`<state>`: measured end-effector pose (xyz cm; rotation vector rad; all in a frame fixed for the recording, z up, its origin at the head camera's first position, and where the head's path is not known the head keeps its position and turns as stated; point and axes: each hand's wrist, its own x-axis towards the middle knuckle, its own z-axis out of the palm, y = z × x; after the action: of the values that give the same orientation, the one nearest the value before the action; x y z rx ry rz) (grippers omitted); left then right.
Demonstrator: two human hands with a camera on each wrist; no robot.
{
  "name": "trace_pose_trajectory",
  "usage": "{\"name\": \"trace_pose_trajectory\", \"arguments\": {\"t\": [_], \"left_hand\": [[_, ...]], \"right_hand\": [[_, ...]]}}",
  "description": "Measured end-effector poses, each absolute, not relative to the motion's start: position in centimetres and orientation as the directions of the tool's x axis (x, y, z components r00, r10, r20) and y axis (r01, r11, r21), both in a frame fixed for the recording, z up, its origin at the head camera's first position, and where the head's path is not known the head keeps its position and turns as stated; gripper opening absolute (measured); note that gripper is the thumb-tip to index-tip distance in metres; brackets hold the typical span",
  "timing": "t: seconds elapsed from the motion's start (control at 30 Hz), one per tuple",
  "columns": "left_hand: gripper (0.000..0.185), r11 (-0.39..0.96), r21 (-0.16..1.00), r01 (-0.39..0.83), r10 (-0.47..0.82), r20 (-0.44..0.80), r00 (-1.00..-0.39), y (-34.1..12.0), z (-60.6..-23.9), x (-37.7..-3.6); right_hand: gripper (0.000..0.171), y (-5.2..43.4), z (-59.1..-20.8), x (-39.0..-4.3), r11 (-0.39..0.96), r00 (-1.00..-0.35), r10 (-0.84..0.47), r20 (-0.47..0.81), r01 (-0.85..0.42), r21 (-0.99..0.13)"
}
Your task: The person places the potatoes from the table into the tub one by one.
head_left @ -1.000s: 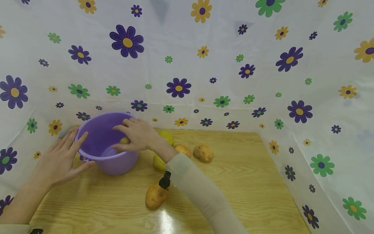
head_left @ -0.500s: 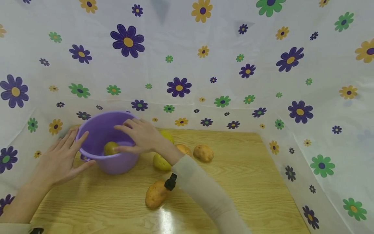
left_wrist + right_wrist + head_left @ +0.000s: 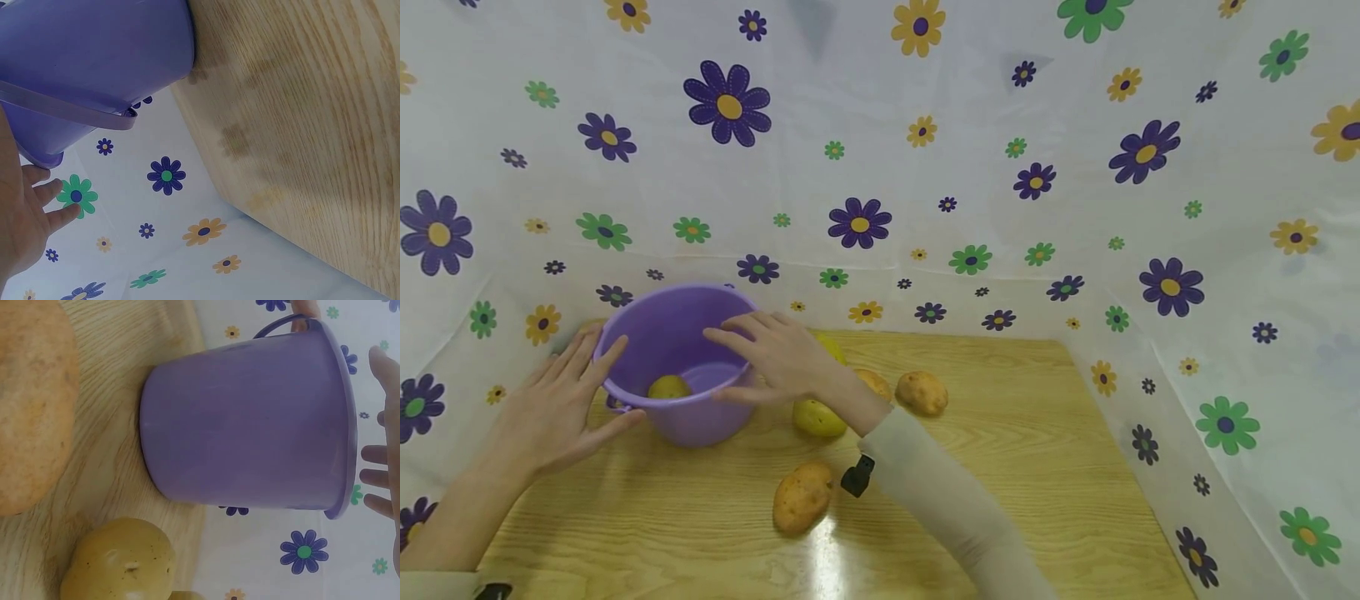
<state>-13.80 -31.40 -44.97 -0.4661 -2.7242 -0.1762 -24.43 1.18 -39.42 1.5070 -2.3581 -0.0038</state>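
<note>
A purple bucket (image 3: 658,333) stands on the table at the left in the head view. Inside it, low on its near side, lies a yellow-green, pear-like fruit (image 3: 668,387). My left hand (image 3: 550,412) rests against the bucket's left rim with its fingers extended; in the left wrist view, the fingers are beside the rim. Above the right rim hovers my right hand (image 3: 786,358), fingers apart and holding nothing. Two yellow pear-like fruits sit right of the bucket: a nearer one (image 3: 817,419) and a farther one (image 3: 831,345), partly hidden by the right hand and forearm.
One potato (image 3: 802,498) lies nearest to me. Another potato (image 3: 922,393) is right of the yellow fruits, beside a third potato (image 3: 872,382) half covered by the forearm. Flower-patterned sheeting (image 3: 970,183) encloses the wooden table (image 3: 1037,467). A handle (image 3: 75,112) hangs on the bucket.
My right hand has let go of the fruit inside the bucket and drawn back to the right. The fruit has rolled left. My left hand has stayed put.
</note>
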Motion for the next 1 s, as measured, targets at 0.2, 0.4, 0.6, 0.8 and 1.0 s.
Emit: {"name": "trace_pose_trajectory", "arguments": {"t": [0.2, 0.4, 0.6, 0.8, 1.0], "left_hand": [[0.106, 0.937, 0.062, 0.345, 0.297, 0.382, -0.875, -31.5, -45.0, -13.9], [0.106, 0.938, 0.069, 0.340, 0.292, 0.374, -0.880, -31.6, -45.1, -13.9], [0.106, 0.940, 0.069, 0.333, 0.286, 0.370, -0.884, -31.5, -45.1, -13.8], [0.106, 0.938, 0.071, 0.340, 0.291, 0.370, -0.882, -31.5, -45.0, -13.8], [0.106, 0.937, 0.075, 0.341, 0.292, 0.367, -0.883, -31.4, -45.0, -13.9]], "right_hand": [[0.089, 2.1, -40.0, -24.0, 0.418, -0.360, -0.889, 0.283, -0.890, 0.181], [0.091, 3.1, -40.4, -23.3, 0.395, -0.332, -0.896, 0.297, -0.899, 0.189], [0.092, 4.1, -40.8, -22.7, 0.359, -0.280, -0.903, 0.326, -0.909, 0.214], [0.092, 5.1, -41.4, -22.1, 0.328, -0.238, -0.910, 0.339, -0.914, 0.240], [0.091, 6.1, -41.9, -21.6, 0.298, -0.199, -0.913, 0.356, -0.922, 0.247]]}}
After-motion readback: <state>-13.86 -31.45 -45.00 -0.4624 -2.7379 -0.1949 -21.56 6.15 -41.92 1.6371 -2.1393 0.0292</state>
